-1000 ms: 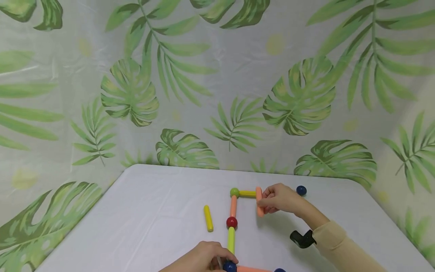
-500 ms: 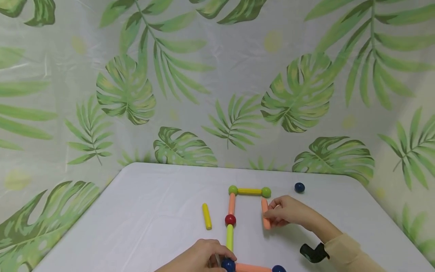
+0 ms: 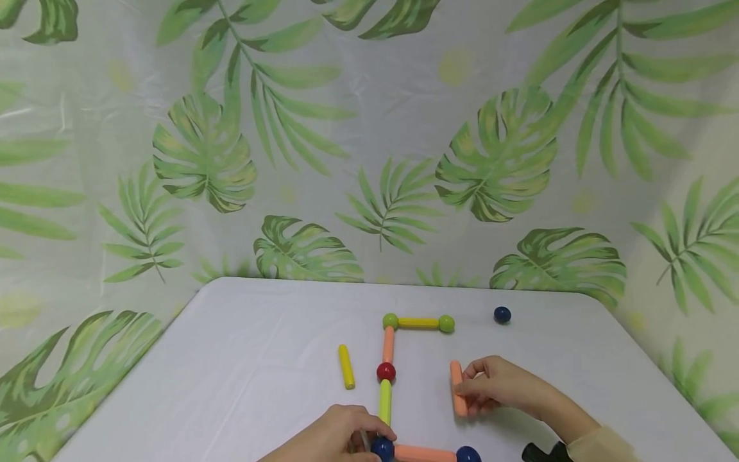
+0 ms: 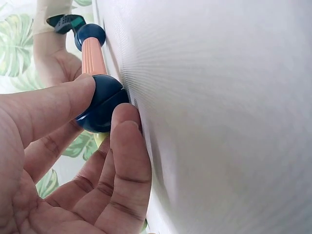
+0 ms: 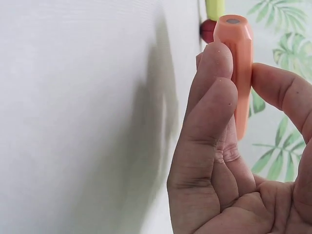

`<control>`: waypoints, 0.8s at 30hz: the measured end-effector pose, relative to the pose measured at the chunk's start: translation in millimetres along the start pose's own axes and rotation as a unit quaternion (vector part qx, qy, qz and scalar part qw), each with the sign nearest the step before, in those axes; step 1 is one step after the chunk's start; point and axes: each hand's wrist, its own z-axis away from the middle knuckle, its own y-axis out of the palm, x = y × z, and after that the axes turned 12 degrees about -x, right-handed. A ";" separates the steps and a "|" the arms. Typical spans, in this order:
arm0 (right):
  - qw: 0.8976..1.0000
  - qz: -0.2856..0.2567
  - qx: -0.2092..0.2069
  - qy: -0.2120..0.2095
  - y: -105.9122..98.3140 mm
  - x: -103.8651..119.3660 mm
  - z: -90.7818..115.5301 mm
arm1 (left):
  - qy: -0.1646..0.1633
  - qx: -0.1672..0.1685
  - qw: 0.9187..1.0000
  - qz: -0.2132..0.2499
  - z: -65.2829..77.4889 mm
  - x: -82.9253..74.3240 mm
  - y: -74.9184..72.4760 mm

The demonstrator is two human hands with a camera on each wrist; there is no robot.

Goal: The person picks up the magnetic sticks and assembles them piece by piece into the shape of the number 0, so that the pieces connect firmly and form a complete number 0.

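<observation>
My right hand (image 3: 508, 388) pinches an orange magnetic rod (image 3: 455, 373) between thumb and fingers, just above the white table. In the right wrist view, the rod (image 5: 241, 58) shows a grey disc in its end. At the near edge, my left hand (image 3: 337, 433) holds a dark blue ball (image 3: 383, 448) between thumb and fingertips. From this ball a lime rod (image 3: 385, 403) leads away to a red ball (image 3: 386, 372), then an orange rod, a green ball (image 3: 390, 321), a yellow rod (image 3: 418, 323) and another green ball (image 3: 446, 324).
Another orange rod (image 3: 425, 453) joins the held ball to a second dark blue ball (image 3: 468, 455) on its right. A loose yellow rod (image 3: 346, 367) lies left of the chain. A separate dark blue ball (image 3: 502, 315) rests at the back right. Leaf-patterned cloth hangs behind the table (image 3: 260, 340).
My right hand has carried the orange rod towards me and slightly right, away from the far yellow rod, uncovering the green ball at its end. My left hand stays on the blue ball.
</observation>
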 end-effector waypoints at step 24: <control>0.997 -0.048 0.038 0.036 4.6 -13.9 27.3 | -0.004 -0.011 1.000 0.010 5.5 -16.4 -2.9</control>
